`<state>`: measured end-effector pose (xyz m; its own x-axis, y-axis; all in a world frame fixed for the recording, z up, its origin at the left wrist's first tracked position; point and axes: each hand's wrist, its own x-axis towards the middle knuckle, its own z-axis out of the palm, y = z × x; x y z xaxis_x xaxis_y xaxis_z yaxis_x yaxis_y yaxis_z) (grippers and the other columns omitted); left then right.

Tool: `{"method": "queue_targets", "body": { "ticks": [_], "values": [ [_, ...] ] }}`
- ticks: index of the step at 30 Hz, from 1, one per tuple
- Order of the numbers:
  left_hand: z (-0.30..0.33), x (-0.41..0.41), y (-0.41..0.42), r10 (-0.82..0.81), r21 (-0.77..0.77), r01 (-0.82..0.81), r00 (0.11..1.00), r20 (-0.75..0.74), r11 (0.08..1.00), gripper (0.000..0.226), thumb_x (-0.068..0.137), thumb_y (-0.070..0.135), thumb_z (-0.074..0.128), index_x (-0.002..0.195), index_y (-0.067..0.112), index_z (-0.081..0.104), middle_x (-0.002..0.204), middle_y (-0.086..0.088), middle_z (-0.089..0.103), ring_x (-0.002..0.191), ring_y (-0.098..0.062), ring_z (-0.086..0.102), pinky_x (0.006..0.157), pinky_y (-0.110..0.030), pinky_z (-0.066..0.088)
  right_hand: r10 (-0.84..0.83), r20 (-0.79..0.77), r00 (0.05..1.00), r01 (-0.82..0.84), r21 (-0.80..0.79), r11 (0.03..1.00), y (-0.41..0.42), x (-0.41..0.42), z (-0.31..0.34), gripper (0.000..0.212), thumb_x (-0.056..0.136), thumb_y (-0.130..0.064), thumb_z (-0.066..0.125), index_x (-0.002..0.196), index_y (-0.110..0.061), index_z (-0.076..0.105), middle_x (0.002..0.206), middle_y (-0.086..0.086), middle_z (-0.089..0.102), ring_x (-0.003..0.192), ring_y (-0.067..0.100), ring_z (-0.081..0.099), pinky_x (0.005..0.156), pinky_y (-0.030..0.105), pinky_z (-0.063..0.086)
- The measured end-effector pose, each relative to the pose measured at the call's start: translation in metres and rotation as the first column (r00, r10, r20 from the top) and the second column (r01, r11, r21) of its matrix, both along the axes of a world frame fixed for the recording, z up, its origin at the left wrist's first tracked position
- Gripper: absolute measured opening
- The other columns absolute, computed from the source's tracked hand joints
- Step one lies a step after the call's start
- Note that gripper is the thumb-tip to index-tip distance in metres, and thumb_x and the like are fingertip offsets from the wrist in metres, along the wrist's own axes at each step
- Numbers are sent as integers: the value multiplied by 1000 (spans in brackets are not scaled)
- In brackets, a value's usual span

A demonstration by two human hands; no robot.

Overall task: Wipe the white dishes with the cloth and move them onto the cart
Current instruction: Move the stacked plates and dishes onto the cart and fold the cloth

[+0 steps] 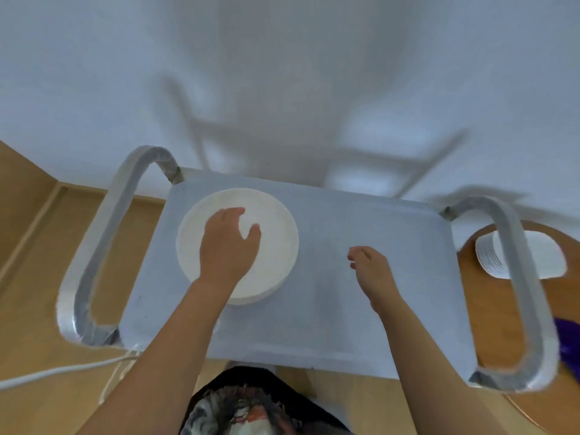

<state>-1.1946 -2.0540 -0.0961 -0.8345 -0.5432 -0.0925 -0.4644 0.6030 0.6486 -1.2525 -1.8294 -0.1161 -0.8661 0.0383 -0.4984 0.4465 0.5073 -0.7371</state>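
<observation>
**Plates on cart; both hands free of load**

Lower left of frame: a white cable (pixel 62 370) lies on the wood floor (pixel 28 277), beside the cart's left handle (pixel 94 246).

Centre left: a stack of white plates (pixel 219 202) sits on the cart top (pixel 345 309), toward its left and far side. The left hand (pixel 227 243) lies over the top plate, fingers spread and only slightly bent, gripping nothing. Judgement: it is steadying or squaring the stack, which stands near the corner to leave room for more.

Centre: the right hand (pixel 372 268) hangs over bare cart top, well apart from the stack, fingers relaxed and close together, holding nothing. Judgement: it is free to reach for the next dish.

Right of frame: beyond the right handle (pixel 518 277), a second stack of white dishes (pixel 552 255) waits on a round wooden table (pixel 470 277). A purple item (pixel 568 343), possibly the cloth, lies at the lower right edge; blur prevents confirmation.

Judgement: task is partly done; the table stack remains to be wiped and moved.
</observation>
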Motion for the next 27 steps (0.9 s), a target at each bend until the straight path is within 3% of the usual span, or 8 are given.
{"method": "queue_targets", "body": {
  "ticks": [5, 7, 9, 12, 15, 18, 24, 27],
  "values": [
    [13, -6, 122, -445, -193, 451, 892, 77, 871, 44, 93, 28, 51, 132, 8, 51, 135, -11, 52, 128, -26, 43, 103, -33, 31, 81, -78, 994, -61, 235, 970, 114, 39, 27, 28, 94, -20, 49, 117, -8, 59, 106, 2, 57, 107, 22, 54, 83, 25, 33],
    [21, -3, 176, -537, -231, 544, 838, 100, 807, 44, 93, 30, 50, 132, 9, 51, 134, -10, 53, 125, -26, 45, 100, -34, 34, 89, -109, 990, -62, 233, 971, 161, 55, 43, 15, 93, -18, 50, 95, -10, 62, 91, -2, 57, 87, 16, 52, 78, 25, 33],
    [30, 1, 228, -588, -233, 597, 801, 112, 768, 44, 94, 33, 48, 133, 11, 49, 133, -9, 53, 123, -26, 46, 97, -35, 38, 26, -158, 987, 6, 201, 980, 207, 70, 61, 18, 91, -20, 51, 81, -10, 62, 77, -3, 56, 75, 15, 51, 71, 28, 36],
    [41, 8, 301, -662, -251, 664, 742, 103, 705, 44, 95, 35, 47, 133, 14, 49, 131, -7, 54, 120, -26, 48, 93, -36, 40, -78, -235, 969, 126, 198, 972, 275, 93, 81, 21, 90, -22, 50, 89, -7, 64, 80, 7, 62, 78, 24, 56, 58, 27, 38],
    [50, 9, 366, -731, -266, 722, 678, 82, 639, 39, 94, 34, 48, 126, 13, 55, 124, -7, 58, 114, -26, 52, 86, -34, 42, -103, -241, 965, 178, 314, 933, 333, 108, 87, 28, 91, -22, 49, 102, 1, 62, 98, 16, 63, 93, 29, 57, 69, 30, 42],
    [56, 5, 421, -784, -296, 768, 614, 87, 569, 36, 91, 33, 50, 119, 12, 58, 119, -7, 60, 109, -25, 55, 83, -34, 43, -39, -175, 984, 114, 444, 889, 380, 112, 86, 28, 93, -24, 47, 110, -6, 60, 108, 11, 63, 100, 29, 58, 82, 35, 44],
    [42, -38, 507, -839, -329, 824, 526, 138, 462, 29, 89, 31, 45, 104, 12, 60, 91, -2, 55, 92, -23, 58, 67, -30, 40, 138, -84, 987, -49, 661, 749, 445, 89, 72, 26, 95, -27, 43, 110, -10, 56, 103, 5, 60, 85, 20, 53, 63, 28, 37],
    [24, -70, 542, -817, -346, 798, 562, 131, 494, 30, 91, 34, 46, 110, 15, 60, 96, -3, 60, 87, -18, 56, 65, -28, 39, 230, -30, 973, -135, 734, 666, 472, 62, 58, 20, 93, -28, 42, 99, -11, 53, 95, 4, 56, 81, 21, 53, 60, 30, 41]
  ]
}}
